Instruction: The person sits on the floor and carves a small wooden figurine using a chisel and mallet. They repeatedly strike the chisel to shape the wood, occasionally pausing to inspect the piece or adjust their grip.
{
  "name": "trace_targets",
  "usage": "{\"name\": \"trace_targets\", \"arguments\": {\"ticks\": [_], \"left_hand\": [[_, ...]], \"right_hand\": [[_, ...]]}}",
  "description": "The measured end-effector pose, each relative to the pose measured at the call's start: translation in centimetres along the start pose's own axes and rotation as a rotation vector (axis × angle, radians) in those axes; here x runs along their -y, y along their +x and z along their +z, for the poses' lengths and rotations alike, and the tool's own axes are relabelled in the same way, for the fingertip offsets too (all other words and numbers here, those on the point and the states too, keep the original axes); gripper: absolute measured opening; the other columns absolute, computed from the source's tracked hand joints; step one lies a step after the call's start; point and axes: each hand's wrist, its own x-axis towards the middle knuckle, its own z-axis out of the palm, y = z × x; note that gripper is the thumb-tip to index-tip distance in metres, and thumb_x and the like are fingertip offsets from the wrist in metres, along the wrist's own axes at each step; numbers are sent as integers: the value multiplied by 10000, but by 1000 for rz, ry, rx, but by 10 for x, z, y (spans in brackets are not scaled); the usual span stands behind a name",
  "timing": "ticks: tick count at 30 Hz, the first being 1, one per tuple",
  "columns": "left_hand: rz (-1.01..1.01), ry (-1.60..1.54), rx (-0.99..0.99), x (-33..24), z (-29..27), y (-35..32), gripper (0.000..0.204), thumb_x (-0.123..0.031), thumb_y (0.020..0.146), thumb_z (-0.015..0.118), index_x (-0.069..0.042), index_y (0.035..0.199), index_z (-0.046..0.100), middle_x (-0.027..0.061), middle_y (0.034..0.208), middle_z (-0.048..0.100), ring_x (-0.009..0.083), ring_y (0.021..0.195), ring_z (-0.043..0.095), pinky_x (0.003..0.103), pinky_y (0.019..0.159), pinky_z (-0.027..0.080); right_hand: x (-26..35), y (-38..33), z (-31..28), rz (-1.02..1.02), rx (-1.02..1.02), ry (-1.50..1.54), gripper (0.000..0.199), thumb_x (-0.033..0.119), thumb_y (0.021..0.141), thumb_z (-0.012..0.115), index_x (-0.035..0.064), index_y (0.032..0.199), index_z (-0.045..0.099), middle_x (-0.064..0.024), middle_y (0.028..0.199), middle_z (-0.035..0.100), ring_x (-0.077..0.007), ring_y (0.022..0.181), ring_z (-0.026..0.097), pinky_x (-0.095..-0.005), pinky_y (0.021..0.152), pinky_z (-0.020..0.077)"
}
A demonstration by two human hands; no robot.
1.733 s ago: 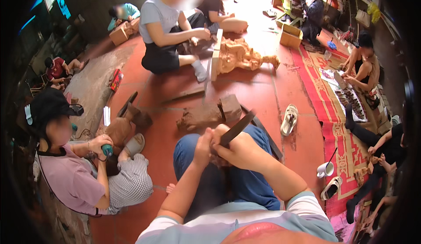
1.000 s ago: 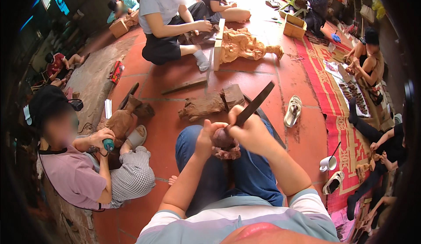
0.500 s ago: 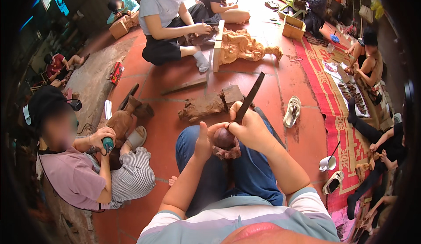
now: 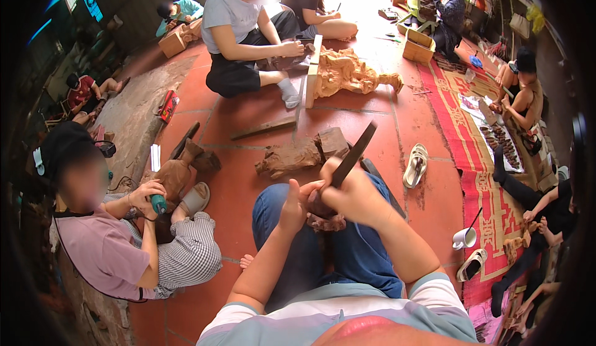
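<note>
My right hand (image 4: 355,195) grips a long, flat, dark bar-shaped tool (image 4: 356,153), which slants up to the right. Its lower end is hidden by my fingers, and the hand is smeared by motion. Between my knees sits a reddish-brown wood carving (image 4: 325,223) with a rounded top and a rough lower part. My left hand (image 4: 294,205) holds the left side of that carving, its thumb raised and its fingers bent over toward the top, close to my right hand. My right hand covers much of the rounded part.
Past my knees lie a rough wood block (image 4: 288,158) and a flat wooden strip (image 4: 264,128). A large carved figure (image 4: 347,76) rests on its side. At left a person holds a green tool (image 4: 159,204). Sandals (image 4: 415,166) and a white mug (image 4: 464,238) stand by the red mat (image 4: 462,135).
My right hand and the tool have turned and dropped slightly over the carving, now covering more of its rounded top. The person at left has lowered the green tool a little.
</note>
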Motion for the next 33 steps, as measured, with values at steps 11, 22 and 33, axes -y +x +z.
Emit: {"name": "trace_targets", "arguments": {"ticks": [11,22,33], "left_hand": [[-13,-21,-14,-3,4,-1,806,-639,913,178,48,1189,497,127,1135,578,211,1043,559,319,911,428],[-5,19,77,-2,-10,-2,808,-638,915,185,51,1200,497,127,1145,571,208,1085,530,318,943,399],[64,202,95,-14,7,-2,694,-540,954,280,68,1202,506,157,1158,575,213,1078,548,330,954,411]], "right_hand": [[3,0,4,-46,31,103,90,-10,729,521,39,735,445,-39,654,500,-134,630,522,-292,583,429],[14,-6,-1,7,153,50,72,88,737,559,37,777,528,-148,700,580,-323,683,602,-379,626,473],[-43,-20,-38,261,-62,701,178,1,806,591,90,845,442,35,797,507,-40,721,557,-198,601,505]]}}
